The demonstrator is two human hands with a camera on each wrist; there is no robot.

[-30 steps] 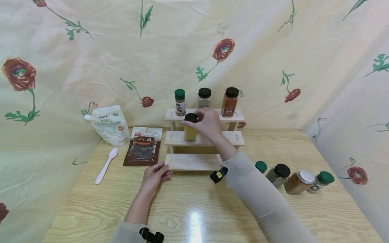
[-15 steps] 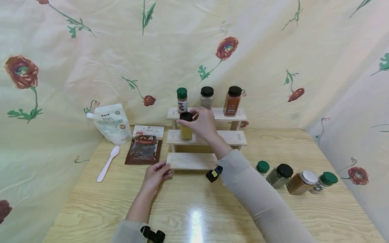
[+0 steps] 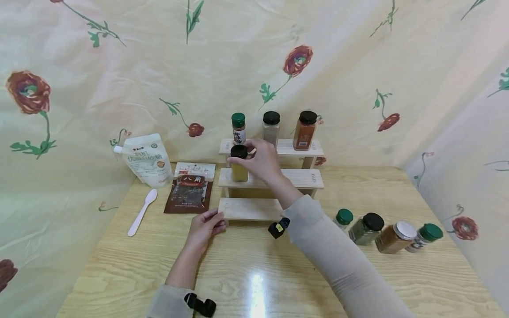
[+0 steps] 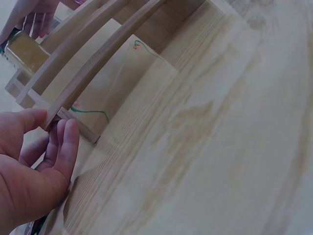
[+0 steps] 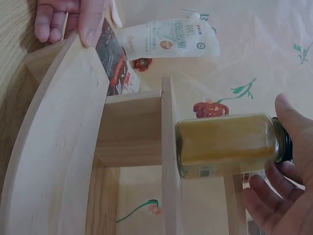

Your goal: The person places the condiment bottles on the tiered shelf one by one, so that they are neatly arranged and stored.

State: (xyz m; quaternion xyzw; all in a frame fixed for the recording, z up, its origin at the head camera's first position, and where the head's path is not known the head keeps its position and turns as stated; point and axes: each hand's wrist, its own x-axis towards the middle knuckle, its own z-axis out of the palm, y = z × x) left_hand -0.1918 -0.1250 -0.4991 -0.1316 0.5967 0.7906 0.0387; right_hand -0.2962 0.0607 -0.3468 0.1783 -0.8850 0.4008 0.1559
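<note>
My right hand (image 3: 262, 162) pinches the black lid of a glass jar of yellow powder (image 3: 239, 171) between thumb and fingers. The jar stands upright at the left end of the middle step of a three-tier wooden rack (image 3: 292, 177); in the right wrist view the jar's base (image 5: 180, 149) meets the step. My left hand (image 3: 203, 229) grips the left end of the lowest step, thumb on top and fingers beneath, as the left wrist view shows. On the top step stand a green-lidded bottle (image 3: 238, 128), a black-lidded jar of pale contents (image 3: 271, 128) and a black-lidded orange-red jar (image 3: 305, 131).
Left of the rack are a brown star anise packet (image 3: 188, 190), a white spouted pouch (image 3: 147, 161) and a white spoon (image 3: 142, 212). Several spice jars, including one with a white lid (image 3: 395, 237), stand at the right near my right sleeve. A floral cloth (image 3: 222, 66) hangs behind.
My right hand has moved the yellow jar leftward along the middle step to its left end. The left hand keeps its grip on the lowest step. The head view has shifted slightly.
</note>
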